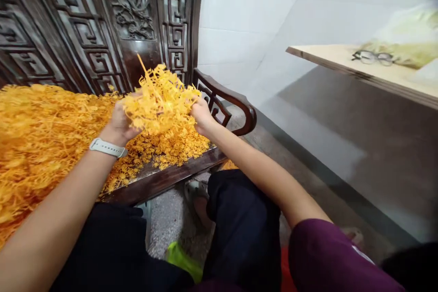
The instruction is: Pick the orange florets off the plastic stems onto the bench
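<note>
Between my two hands is a bunch of yellow-orange frilly pieces (pixel 162 98), lifted above the bench seat; they look like plastic flower parts. My left hand (pixel 120 117), with a pale watch strap at the wrist, grips the bunch from the left, its fingertips partly hidden behind the pieces. On the other side my right hand (pixel 202 114) is closed on the bunch's right edge. One thin stem sticks up out of the top. A large heap of the same orange pieces (pixel 44 137) covers the seat below and to the left.
The dark carved wooden bench (pixel 164 178) has a latticed back and a curved armrest (pixel 244 112) at right. Glasses (pixel 374 58) and a blurred plastic bag (pixel 407 32) lie on a board (pixel 325 57). A bright green item (pixel 185 262) is on the floor.
</note>
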Tool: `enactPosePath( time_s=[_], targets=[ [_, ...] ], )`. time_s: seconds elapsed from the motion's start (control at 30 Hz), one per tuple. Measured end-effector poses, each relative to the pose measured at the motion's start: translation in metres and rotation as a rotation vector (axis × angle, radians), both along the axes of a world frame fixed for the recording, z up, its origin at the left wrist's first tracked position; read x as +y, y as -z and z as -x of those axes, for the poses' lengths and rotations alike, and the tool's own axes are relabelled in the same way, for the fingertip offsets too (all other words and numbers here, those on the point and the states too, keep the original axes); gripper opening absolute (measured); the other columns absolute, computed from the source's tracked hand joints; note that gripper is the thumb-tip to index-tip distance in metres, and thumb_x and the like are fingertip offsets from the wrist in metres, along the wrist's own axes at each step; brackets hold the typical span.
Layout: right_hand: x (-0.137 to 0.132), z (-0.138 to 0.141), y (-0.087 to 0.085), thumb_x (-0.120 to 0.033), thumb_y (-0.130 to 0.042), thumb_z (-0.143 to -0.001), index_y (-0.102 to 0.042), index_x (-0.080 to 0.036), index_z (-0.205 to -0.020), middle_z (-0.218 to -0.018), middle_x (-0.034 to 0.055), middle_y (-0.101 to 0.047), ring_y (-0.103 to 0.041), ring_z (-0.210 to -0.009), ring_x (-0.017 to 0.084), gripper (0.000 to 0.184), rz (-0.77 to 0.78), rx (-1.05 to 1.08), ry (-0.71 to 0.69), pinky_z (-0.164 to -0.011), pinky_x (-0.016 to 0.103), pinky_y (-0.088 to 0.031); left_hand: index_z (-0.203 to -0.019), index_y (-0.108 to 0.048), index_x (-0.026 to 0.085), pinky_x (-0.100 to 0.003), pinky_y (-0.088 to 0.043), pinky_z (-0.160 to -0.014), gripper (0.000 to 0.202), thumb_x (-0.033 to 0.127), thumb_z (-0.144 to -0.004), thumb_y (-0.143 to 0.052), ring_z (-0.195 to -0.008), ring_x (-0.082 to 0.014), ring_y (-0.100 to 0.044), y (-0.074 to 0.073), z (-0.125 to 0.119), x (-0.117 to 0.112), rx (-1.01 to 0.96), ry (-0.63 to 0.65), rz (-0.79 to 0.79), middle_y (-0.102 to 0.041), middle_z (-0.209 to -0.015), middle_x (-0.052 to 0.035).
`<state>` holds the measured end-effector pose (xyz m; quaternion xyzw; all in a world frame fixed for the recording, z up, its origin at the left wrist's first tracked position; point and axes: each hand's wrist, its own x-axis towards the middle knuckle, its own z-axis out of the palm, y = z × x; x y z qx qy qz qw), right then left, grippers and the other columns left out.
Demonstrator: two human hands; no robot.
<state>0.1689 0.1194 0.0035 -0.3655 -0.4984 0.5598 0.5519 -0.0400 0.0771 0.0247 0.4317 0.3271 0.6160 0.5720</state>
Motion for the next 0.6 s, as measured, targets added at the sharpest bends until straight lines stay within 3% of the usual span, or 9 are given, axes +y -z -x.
enactPosePath(
  time_s=[0.1,0.17,0.3,0.43,0.53,0.6],
  targets=[
    [0.006,-0.032,0.01,-0.031,-0.067,-0.084,-0.057,-0.023,-0.083,-0.082,0.0,-0.07,-0.07,-0.084,0.019,0.013,0.007,0.027,0.059,-0.082,0.034,-0.062,-0.097,-0.071,0.017,-0.029,-0.064,-0.063,0.037,0.03,-0.07,-0.093,-0.074,-0.0209,-0.076,0.012,-0.003,0.005,0.133,0.09,0.06,-0.079,-0.085,-0.0056],
    [0.016,-0.057,0.016,-0.034,-0.068,-0.083,-0.054,-0.023,-0.079,-0.081,0.0005,-0.069,-0.07,-0.086,0.02,0.018,0.023,0.045,0.095,-0.081,0.035,-0.062,-0.102,-0.076,0.015,-0.025,-0.056,-0.051,0.045,0.026,-0.063,-0.097,-0.064,-0.0182,-0.072,0.021,0.0,0.009,0.256,0.186,0.125,-0.08,-0.085,-0.0069],
    [0.038,-0.104,0.028,-0.032,-0.061,-0.088,-0.049,-0.024,-0.077,-0.079,0.0019,-0.065,-0.069,-0.087,0.021,0.017,-0.02,-0.002,0.252,-0.079,0.035,-0.06,-0.097,-0.082,0.014,-0.028,-0.057,-0.059,0.054,0.036,-0.054,-0.106,-0.075,-0.0208,-0.071,0.035,0.008,0.015,0.479,0.246,0.163,-0.081,-0.089,-0.0097],
    [0.057,-0.141,0.042,-0.033,-0.057,-0.097,-0.049,-0.025,-0.081,-0.083,0.0032,-0.061,-0.065,-0.087,0.02,0.019,-0.152,-0.191,0.451,-0.084,0.037,-0.057,-0.095,-0.079,0.012,-0.03,-0.053,-0.062,0.058,0.047,-0.058,-0.106,-0.077,-0.0215,-0.065,0.048,0.017,0.023,0.634,0.199,0.163,-0.077,-0.087,-0.0094],
    [0.061,-0.162,0.04,-0.042,-0.053,-0.103,-0.048,-0.026,-0.083,-0.087,0.0054,-0.058,-0.062,-0.093,0.024,0.026,-0.354,-0.378,0.572,-0.09,0.04,-0.054,-0.093,-0.074,0.01,-0.029,-0.048,-0.06,0.054,0.045,-0.065,-0.103,-0.072,-0.0189,-0.059,0.055,0.024,0.032,0.676,0.149,0.19,-0.069,-0.079,-0.0071],
    [0.057,-0.171,0.03,-0.047,-0.047,-0.106,-0.047,-0.027,-0.085,-0.091,0.0082,-0.058,-0.06,-0.101,0.028,0.029,-0.446,-0.54,0.52,-0.091,0.042,-0.052,-0.095,-0.071,0.01,-0.026,-0.045,-0.061,0.047,0.043,-0.076,-0.099,-0.07,-0.0148,-0.055,0.058,0.028,0.041,0.687,0.085,0.164,-0.065,-0.079,-0.0049]
  ],
)
